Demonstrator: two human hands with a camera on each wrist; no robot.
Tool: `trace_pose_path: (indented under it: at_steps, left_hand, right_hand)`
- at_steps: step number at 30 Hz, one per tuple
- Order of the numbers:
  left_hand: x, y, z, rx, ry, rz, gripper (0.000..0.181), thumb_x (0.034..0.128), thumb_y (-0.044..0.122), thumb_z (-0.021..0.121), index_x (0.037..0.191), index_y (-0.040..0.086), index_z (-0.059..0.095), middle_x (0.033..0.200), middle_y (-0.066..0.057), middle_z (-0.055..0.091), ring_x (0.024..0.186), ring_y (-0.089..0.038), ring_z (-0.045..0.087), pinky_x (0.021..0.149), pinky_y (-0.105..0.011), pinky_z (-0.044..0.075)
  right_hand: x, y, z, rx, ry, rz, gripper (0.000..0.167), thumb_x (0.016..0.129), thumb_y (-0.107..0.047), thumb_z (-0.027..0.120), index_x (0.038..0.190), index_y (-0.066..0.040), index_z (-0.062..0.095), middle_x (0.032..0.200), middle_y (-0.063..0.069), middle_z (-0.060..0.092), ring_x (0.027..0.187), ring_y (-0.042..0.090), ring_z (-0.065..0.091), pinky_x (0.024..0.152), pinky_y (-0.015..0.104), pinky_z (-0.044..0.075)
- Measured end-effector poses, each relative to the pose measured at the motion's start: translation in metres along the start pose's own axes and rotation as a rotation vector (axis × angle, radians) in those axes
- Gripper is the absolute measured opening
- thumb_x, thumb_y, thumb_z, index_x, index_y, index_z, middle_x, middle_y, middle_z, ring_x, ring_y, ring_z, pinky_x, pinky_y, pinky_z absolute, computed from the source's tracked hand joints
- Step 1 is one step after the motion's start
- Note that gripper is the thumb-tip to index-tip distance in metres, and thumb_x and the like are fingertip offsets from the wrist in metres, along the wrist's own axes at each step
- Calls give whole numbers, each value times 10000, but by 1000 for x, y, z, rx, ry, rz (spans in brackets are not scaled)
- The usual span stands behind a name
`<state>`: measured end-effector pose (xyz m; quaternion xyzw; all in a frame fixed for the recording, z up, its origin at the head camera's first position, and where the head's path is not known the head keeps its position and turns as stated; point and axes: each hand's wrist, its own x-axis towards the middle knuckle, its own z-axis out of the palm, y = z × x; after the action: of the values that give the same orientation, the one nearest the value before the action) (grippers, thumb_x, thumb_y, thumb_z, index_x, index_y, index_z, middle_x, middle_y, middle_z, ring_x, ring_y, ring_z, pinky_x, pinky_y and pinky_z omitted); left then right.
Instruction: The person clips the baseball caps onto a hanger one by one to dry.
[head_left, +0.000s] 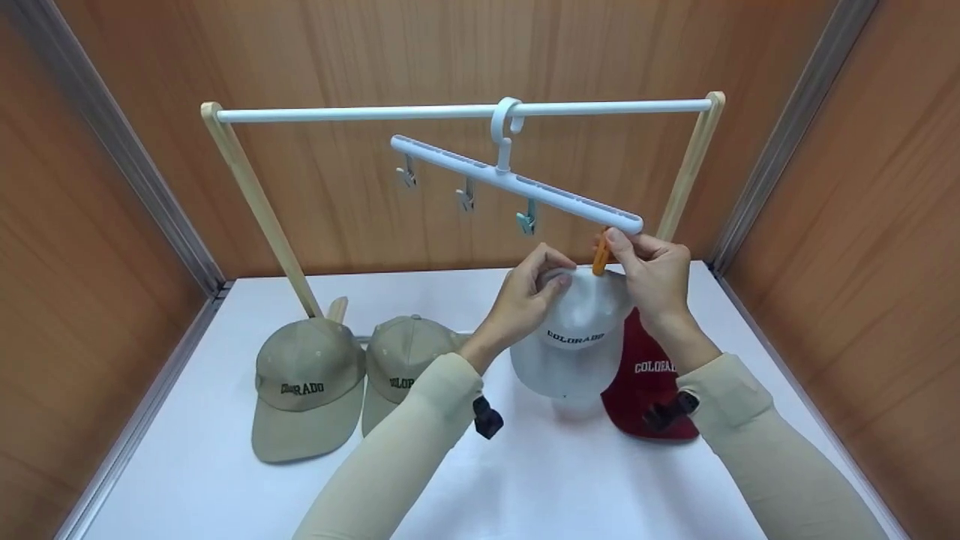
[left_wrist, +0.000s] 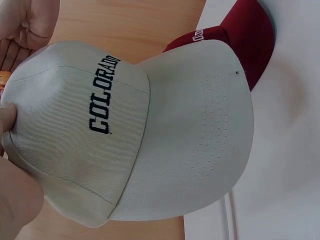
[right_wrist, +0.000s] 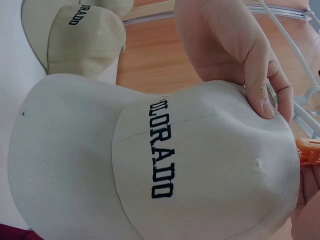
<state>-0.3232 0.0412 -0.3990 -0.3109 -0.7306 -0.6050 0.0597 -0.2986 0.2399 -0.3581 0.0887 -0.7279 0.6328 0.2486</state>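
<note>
A white cap [head_left: 570, 367] lettered COLORADO hangs brim down below the right end of a pale hanger [head_left: 517, 182]. My left hand [head_left: 525, 296] pinches the cap's crown between thumb and fingers, as the right wrist view also shows. At the top of the crown, my right hand [head_left: 660, 281] pinches an orange clip [head_left: 601, 255] under the hanger's end. Whether the clip's jaws have closed on the fabric is hidden. The hanger hooks over a white rod [head_left: 337, 113] and tilts down to the right.
Two grey clips and a teal clip [head_left: 526, 219] dangle from the hanger. Two khaki caps, one at the far left [head_left: 307, 364] and one beside it [head_left: 412, 349], lie on the white table [head_left: 187, 450]. A dark red cap [head_left: 634, 390] lies behind the white one. Wooden posts hold the rod.
</note>
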Motion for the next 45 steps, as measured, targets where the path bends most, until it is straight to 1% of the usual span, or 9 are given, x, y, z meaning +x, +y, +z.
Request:
trace_pose_path:
  at_steps: [4, 11, 14, 19, 26, 29, 39, 42, 45]
  left_hand:
    - [2, 1, -1, -5, -8, 14, 197, 1068, 29, 609, 1239, 125, 611, 1260, -5, 672, 1362, -120, 606, 1144, -293, 460]
    - [4, 3, -2, -45, 9, 10, 205, 1067, 12, 600, 1251, 102, 594, 1281, -34, 662, 1398, -166, 586, 1158, -315, 453]
    - [7, 5, -2, -53, 19, 8, 218, 1063, 0, 599, 1257, 98, 580, 1290, -44, 656, 1403, -159, 579, 1165, -334, 451]
    - [8, 6, 0, -62, 39, 1, 225, 1061, -4, 600, 1262, 90, 572, 1301, -49, 656, 1406, -156, 577, 1163, -329, 450]
    - [8, 11, 4, -86, 95, -1, 202, 1066, 57, 622, 1256, 117, 588, 1298, -14, 666, 1400, -117, 577, 1154, -284, 443]
    - [9, 11, 4, -68, 88, 0, 205, 1065, 49, 621, 1255, 120, 593, 1286, 5, 671, 1383, -107, 589, 1147, -282, 452]
    - [5, 4, -3, 58, 50, -28, 231, 1056, 26, 626, 1265, 124, 604, 1257, 11, 678, 1314, -93, 626, 1121, -285, 478]
    - [5, 4, -5, 86, 45, -26, 226, 1058, 36, 627, 1265, 126, 607, 1255, 15, 680, 1298, -88, 630, 1118, -275, 478]
    - [6, 4, -6, 117, 49, -32, 218, 1062, 48, 628, 1263, 130, 613, 1258, 22, 684, 1285, -85, 631, 1113, -263, 480]
  right_hand:
    - [1, 0, 1, 16, 2, -15, 281, 1024, -264, 735, 1166, -34, 812, 1090, 197, 794, 1001, 186, 781, 1059, 440, 552]
    - [1, -1, 1, 32, 0, -13, 288, 1024, -269, 733, 1143, -21, 817, 987, 36, 823, 976, 203, 793, 974, 362, 596]
    - [1, -1, 0, 35, -1, -11, 293, 1026, -272, 727, 1151, -22, 814, 1005, 64, 822, 986, 225, 796, 974, 357, 594]
    - [1, 0, 1, 14, 1, -12, 293, 1018, -286, 736, 1171, -49, 815, 1072, 157, 806, 1003, 184, 790, 970, 373, 594]
    - [1, 2, 2, -12, 9, -43, 300, 1025, -280, 731, 1174, -31, 809, 1056, 94, 817, 1036, 160, 779, 957, 340, 594]
    - [1, 4, 2, -18, 10, -46, 287, 1027, -283, 731, 1159, -44, 817, 1041, 75, 820, 1025, 153, 779, 933, 312, 601]
    - [-3, 18, 1, -162, -54, -41, 341, 1046, -341, 703, 1195, -52, 805, 1097, 111, 808, 1020, 105, 751, 891, 226, 593]
    - [-2, 19, 0, -192, -68, -28, 372, 1047, -369, 696, 1223, -57, 795, 1129, 106, 803, 1061, 145, 746, 919, 256, 594]
    - [-1, 20, -1, -214, -97, -11, 413, 1048, -400, 686, 1275, -65, 772, 1186, 98, 791, 1143, 193, 732, 996, 347, 583]
